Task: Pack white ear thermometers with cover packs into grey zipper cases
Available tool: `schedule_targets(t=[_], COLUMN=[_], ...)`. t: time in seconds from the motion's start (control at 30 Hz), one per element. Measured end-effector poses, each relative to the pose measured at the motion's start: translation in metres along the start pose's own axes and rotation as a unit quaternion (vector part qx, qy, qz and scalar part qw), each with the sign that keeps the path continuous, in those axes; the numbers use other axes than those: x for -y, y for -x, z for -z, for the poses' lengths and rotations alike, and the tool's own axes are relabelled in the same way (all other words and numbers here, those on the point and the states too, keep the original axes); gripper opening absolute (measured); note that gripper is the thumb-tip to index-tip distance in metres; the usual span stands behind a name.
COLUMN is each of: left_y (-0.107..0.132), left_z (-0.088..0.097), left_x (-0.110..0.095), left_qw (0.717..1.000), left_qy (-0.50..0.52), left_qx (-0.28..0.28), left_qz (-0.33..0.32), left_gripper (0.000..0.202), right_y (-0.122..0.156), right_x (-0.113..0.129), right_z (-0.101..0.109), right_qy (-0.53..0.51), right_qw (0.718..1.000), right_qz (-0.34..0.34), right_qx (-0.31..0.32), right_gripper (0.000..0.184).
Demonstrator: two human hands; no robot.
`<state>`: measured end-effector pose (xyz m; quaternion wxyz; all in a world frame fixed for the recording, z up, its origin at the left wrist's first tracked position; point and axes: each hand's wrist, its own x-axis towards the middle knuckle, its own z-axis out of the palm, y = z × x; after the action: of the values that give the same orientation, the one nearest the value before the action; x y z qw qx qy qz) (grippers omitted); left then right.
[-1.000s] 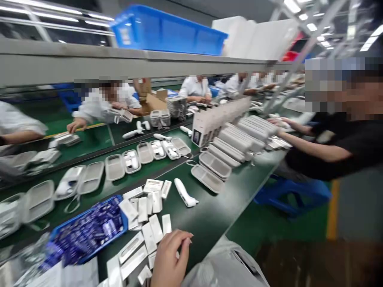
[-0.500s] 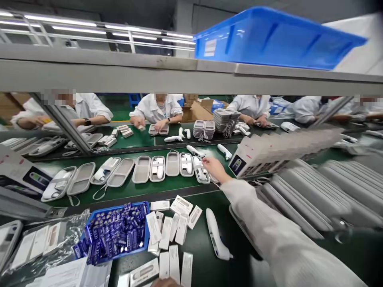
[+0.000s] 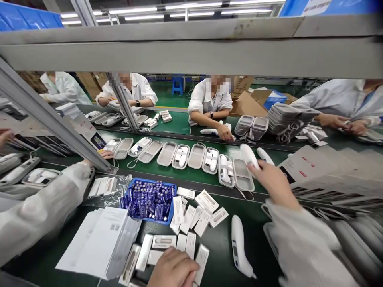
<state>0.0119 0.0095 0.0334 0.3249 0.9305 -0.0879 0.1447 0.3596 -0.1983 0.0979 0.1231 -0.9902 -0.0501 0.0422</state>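
Note:
My right hand (image 3: 273, 184) reaches out over the conveyor belt (image 3: 191, 179) and grips a white ear thermometer (image 3: 248, 154) just above an open grey case (image 3: 243, 176). Its white sleeve comes in from the lower right. My left hand (image 3: 173, 268) is at the bottom edge, its fingers curled on a small white box (image 3: 201, 257) among several loose white boxes (image 3: 206, 201). A second white thermometer (image 3: 238, 245) lies on the green mat between my hands. A blue tray of batteries (image 3: 149, 195) sits left of the boxes.
Open grey cases (image 3: 167, 153), some holding thermometers, line the belt. A neighbour's white-sleeved arm (image 3: 44, 203) reaches in from the left. Paper leaflets (image 3: 98, 239) lie at the lower left; retail cartons (image 3: 317, 169) and closed cases (image 3: 356, 235) fill the right. Workers sit opposite under a grey overhead beam (image 3: 191, 56).
My view has swung left along the line. My right hand has picked a thermometer up off the belt and drawn back to the right. My left hand stays on the boxes.

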Motion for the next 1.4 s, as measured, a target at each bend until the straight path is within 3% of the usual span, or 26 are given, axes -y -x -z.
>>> schedule_targets(t=[0.07, 0.17, 0.23, 0.3, 0.43, 0.6, 0.7, 0.83, 0.93, 1.0, 1.1, 1.17, 1.23, 1.3, 1.4], left_y=[-0.001, 0.003, 0.006, 0.008, 0.005, 0.018, 0.039, 0.058, 0.044, 0.019, -0.031, -0.06, -0.079, -0.087, -0.084], left_z=[0.003, 0.005, 0.004, 0.002, 0.0, 0.004, 0.013, 0.043, 0.065, 0.069, 0.052, 0.036, 0.024, 0.021, 0.03], left_x=[-0.006, -0.016, -0.021, -0.026, -0.038, -0.036, -0.021, -0.004, -0.002, -0.003, -0.002, 0.002, 0.007, 0.011, 0.014], left_qw=[0.999, 0.997, 0.996, 0.995, 0.997, 0.998, 0.987, 0.966, 0.949, 0.945, 0.935, 0.923, 0.919, 0.925, 0.951], left_qy=[0.031, 0.051, 0.053, 0.053, 0.031, -0.055, -0.114, -0.184, -0.197, -0.195, -0.24, -0.284, -0.303, -0.287, -0.159], left_qx=[0.012, 0.053, 0.073, 0.089, 0.076, -0.015, -0.072, -0.14, -0.179, -0.163, -0.107, -0.06, -0.009, 0.027, 0.014], left_qz=[-0.01, -0.012, -0.007, -0.003, -0.002, 0.032, 0.086, 0.119, 0.167, 0.206, 0.239, 0.251, 0.253, 0.247, 0.265], left_gripper=[0.023, 0.023, 0.025, 0.025, 0.022, 0.023, 0.02, 0.019, 0.018, 0.026, 0.049, 0.061, 0.058, 0.052, 0.056], right_y=[0.077, 0.174, 0.213, 0.229, 0.229, 0.235, 0.249, 0.255, 0.24, 0.228, 0.219, 0.219, 0.22, 0.22, 0.215], right_x=[-0.031, -0.067, -0.081, -0.087, -0.087, -0.061, -0.028, 0.016, 0.036, 0.039, 0.023, -0.006, -0.043, -0.081, -0.12], right_z=[-0.003, -0.031, -0.057, -0.081, -0.105, -0.104, -0.105, -0.115, -0.116, -0.11, -0.095, -0.087, -0.083, -0.083, -0.083], right_qy=[0.0, 0.015, 0.023, 0.047, 0.079, 0.019, -0.102, -0.177, -0.189, -0.18, -0.151, -0.114, -0.056, 0.026, 0.143], right_qw=[0.999, 0.995, 0.993, 0.996, 0.995, 0.981, 0.964, 0.939, 0.945, 0.953, 0.959, 0.965, 0.97, 0.965, 0.921], right_qz=[-0.022, -0.075, -0.088, -0.067, 0.036, 0.12, 0.218, 0.292, 0.26, 0.229, 0.206, 0.182, 0.179, 0.226, 0.353], right_qx=[0.028, 0.067, 0.072, 0.038, -0.049, -0.149, -0.111, -0.045, -0.063, -0.081, -0.123, -0.153, -0.155, -0.134, -0.077], right_gripper=[0.043, 0.036, 0.033, 0.032, 0.044, 0.033, 0.025, 0.026, 0.029, 0.032, 0.027, 0.025, 0.035, 0.052, 0.072])
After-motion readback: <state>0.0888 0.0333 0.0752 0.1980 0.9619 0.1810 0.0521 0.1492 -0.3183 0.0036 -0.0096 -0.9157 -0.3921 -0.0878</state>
